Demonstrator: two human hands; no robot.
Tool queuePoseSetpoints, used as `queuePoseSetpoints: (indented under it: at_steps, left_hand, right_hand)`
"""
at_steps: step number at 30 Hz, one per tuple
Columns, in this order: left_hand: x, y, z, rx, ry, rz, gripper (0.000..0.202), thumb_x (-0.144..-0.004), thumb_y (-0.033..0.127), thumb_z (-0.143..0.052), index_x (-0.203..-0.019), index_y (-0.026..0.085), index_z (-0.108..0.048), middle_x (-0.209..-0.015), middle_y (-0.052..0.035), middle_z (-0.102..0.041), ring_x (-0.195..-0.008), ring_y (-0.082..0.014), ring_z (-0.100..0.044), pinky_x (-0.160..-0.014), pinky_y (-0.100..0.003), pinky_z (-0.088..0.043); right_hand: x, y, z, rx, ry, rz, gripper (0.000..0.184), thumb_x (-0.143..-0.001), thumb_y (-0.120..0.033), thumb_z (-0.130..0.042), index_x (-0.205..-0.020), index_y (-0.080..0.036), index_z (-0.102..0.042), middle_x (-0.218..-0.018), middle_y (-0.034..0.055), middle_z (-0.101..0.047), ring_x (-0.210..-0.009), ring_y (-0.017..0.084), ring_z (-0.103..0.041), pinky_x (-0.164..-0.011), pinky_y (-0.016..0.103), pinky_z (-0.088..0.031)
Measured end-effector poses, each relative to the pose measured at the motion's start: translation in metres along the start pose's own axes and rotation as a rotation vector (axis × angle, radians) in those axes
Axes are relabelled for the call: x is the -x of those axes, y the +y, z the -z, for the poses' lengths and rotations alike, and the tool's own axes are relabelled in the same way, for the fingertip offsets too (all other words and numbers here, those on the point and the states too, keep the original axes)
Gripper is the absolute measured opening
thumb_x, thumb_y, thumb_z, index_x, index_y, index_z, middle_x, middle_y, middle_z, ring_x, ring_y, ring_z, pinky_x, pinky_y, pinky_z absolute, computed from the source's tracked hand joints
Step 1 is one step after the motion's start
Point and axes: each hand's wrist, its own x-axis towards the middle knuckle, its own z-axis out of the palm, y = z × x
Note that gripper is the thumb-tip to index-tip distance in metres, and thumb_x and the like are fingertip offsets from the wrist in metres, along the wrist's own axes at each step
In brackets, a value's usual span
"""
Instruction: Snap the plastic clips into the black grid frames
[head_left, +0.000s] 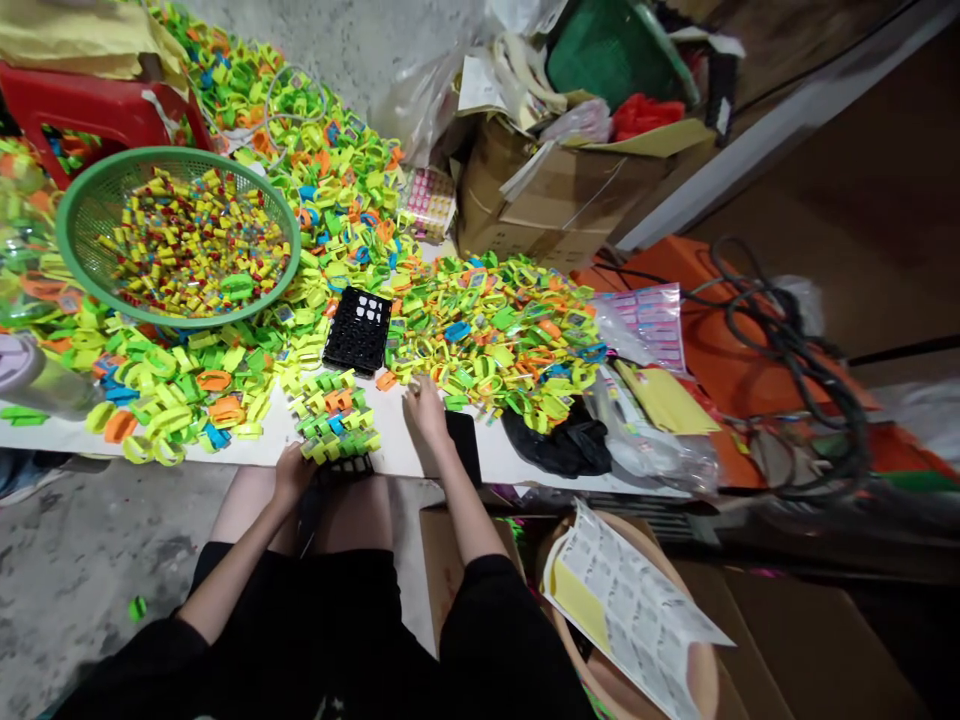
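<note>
Left hand (293, 474) curled, right hand (427, 410) extended farther forward, both forearms (468, 505) bare

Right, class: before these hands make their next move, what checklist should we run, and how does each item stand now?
1. Left hand on the loaded rack: ok, at its left side.
2. Loaded rack fully on the table: not ok, its near end seems to stick out past the front edge.
3. Right hand near the loose plastic pieces: ok, at the pile's near edge.
4. Piece between the right fingers: cannot tell, too small to make out.
5. Other black rack within reach: ok, apparently, just beyond the hands.
</note>
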Motion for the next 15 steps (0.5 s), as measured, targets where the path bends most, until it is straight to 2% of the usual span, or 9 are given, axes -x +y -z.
queuePoseSetpoints:
  at_steps: [2,4,5,7,11,13,15]
  left_hand:
    - [-0.007,0.007,0.001,-0.033,-0.024,-0.038,0.005,-0.074,0.016,-0.064,-0.072,0.02,-0.066,-0.074,-0.0034,-0.066,-0.075,-0.0196,-0.062,-0.067,-0.027,-0.044]
    - [-0.014,0.014,0.003,-0.048,-0.045,-0.065,0.004,-0.076,0.018,-0.065,-0.073,0.02,-0.067,-0.073,-0.0038,-0.066,-0.077,-0.0202,-0.062,-0.07,-0.028,-0.046]
    - [-0.016,0.017,0.005,-0.041,-0.049,-0.072,0.003,-0.077,0.021,-0.066,-0.076,0.02,-0.068,-0.074,-0.0039,-0.066,-0.078,-0.0205,-0.063,-0.072,-0.029,-0.046]
    - [-0.016,0.02,0.008,0.02,-0.046,-0.083,0.015,-0.078,0.027,-0.067,-0.091,0.02,-0.069,-0.081,-0.0042,-0.069,-0.083,-0.0213,-0.065,-0.076,-0.03,-0.048]
    - [0.005,0.011,0.011,0.218,-0.052,-0.144,0.062,-0.073,0.037,-0.075,-0.129,0.022,-0.053,-0.109,-0.0058,-0.07,-0.101,-0.0246,-0.066,-0.086,-0.034,-0.052]
    - [0.02,0.003,0.009,0.24,-0.034,-0.202,0.076,-0.066,0.038,-0.08,-0.134,0.021,-0.048,-0.118,-0.0085,-0.068,-0.11,-0.0282,-0.064,-0.092,-0.039,-0.052]
    - [0.03,-0.003,0.005,0.209,0.005,-0.246,0.078,-0.063,0.036,-0.083,-0.132,0.021,-0.05,-0.126,-0.0112,-0.064,-0.117,-0.0315,-0.06,-0.098,-0.044,-0.05]
  right_hand:
    - [-0.019,0.005,0.0,0.082,0.086,-0.052,0.039,-0.087,-0.019,-0.045,-0.125,-0.014,-0.053,-0.124,0.0173,-0.053,-0.1,0.025,-0.057,-0.086,0.037,-0.048]
    - [-0.031,0.008,-0.004,0.139,0.096,-0.088,0.039,-0.087,-0.019,-0.045,-0.125,-0.012,-0.052,-0.124,0.0182,-0.052,-0.097,0.025,-0.057,-0.083,0.037,-0.048]
    - [-0.035,0.009,-0.006,0.158,0.097,-0.101,0.038,-0.088,-0.02,-0.044,-0.123,-0.012,-0.053,-0.124,0.0183,-0.052,-0.094,0.024,-0.057,-0.082,0.037,-0.048]
    - [-0.036,0.009,-0.007,0.172,0.092,-0.11,0.032,-0.089,-0.023,-0.045,-0.117,-0.013,-0.055,-0.122,0.0177,-0.052,-0.089,0.023,-0.057,-0.079,0.036,-0.047]
    - [-0.025,0.01,-0.002,0.082,0.076,-0.078,0.021,-0.088,-0.027,-0.047,-0.104,-0.016,-0.056,-0.111,0.0136,-0.057,-0.081,0.02,-0.056,-0.077,0.035,-0.046]
    - [-0.013,0.01,0.002,-0.052,0.113,-0.09,0.02,-0.087,-0.029,-0.048,-0.102,-0.017,-0.054,-0.099,0.0097,-0.06,-0.078,0.019,-0.056,-0.077,0.034,-0.047]
    - [0.004,0.007,0.004,-0.245,0.189,-0.132,0.023,-0.084,-0.032,-0.052,-0.102,-0.018,-0.051,-0.091,0.0057,-0.06,-0.073,0.017,-0.056,-0.073,0.031,-0.048]
